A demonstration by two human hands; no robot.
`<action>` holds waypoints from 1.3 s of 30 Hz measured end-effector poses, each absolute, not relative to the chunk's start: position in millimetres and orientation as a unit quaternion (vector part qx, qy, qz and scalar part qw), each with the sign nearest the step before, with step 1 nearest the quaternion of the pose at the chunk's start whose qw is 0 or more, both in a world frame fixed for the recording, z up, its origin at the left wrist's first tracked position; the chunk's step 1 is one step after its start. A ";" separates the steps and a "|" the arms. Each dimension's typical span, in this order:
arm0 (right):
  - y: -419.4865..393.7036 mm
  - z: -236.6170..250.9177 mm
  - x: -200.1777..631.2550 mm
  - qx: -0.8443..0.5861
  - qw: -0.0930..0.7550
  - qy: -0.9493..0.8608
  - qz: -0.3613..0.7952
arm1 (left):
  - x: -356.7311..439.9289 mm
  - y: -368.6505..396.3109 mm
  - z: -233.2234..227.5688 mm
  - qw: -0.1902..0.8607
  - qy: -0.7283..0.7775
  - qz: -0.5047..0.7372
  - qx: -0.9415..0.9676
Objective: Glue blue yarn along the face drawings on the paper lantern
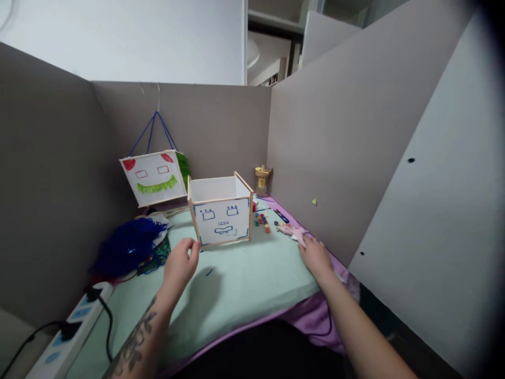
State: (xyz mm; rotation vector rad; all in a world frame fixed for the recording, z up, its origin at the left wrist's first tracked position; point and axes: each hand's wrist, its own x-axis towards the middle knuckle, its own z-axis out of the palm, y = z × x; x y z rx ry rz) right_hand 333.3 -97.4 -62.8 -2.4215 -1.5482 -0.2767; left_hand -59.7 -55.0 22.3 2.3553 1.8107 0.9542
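Note:
An open white box (221,217) with a wooden frame and a blue drawn face stands on the pale green mat (244,279). My left hand (179,263) hovers by the box's lower left corner, fingers curled, thumb and fingers close together; whether it pinches anything is unclear. My right hand (313,255) lies flat at the mat's right edge, fingertips on a pinkish piece (294,231). A second white box (154,178) with red and green markings hangs from blue cords at the back left.
Grey partition walls (323,158) enclose the desk. A blue fluffy bundle (126,246) lies at left. A white power strip (74,326) with black plugs sits at front left. Small coloured beads (261,221) and a small jar (261,181) stand behind the box.

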 end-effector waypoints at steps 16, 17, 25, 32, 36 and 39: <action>-77.0 -20.8 322.9 -0.824 0.089 -0.553 -0.083 | -79.9 6.6 -50.6 0.071 0.613 0.231 0.752; -69.0 -11.6 326.0 -0.825 0.069 -0.556 -0.071 | -79.2 7.4 -50.1 0.071 0.613 0.225 0.754; 18.0 31.9 339.9 -0.796 0.020 -0.604 -0.023 | -79.0 9.7 -42.2 0.108 0.622 0.225 0.742; 101.0 10.9 338.6 -0.803 -0.007 -0.595 0.036 | -79.6 -19.6 -14.0 0.150 0.688 0.377 0.603; 141.8 6.1 340.9 -0.792 -0.004 -0.609 0.032 | -80.2 -34.4 -7.9 0.223 0.677 0.428 0.555; 176.3 6.0 348.6 -0.791 0.000 -0.611 0.035 | -83.7 -34.4 -18.4 0.219 0.678 0.446 0.542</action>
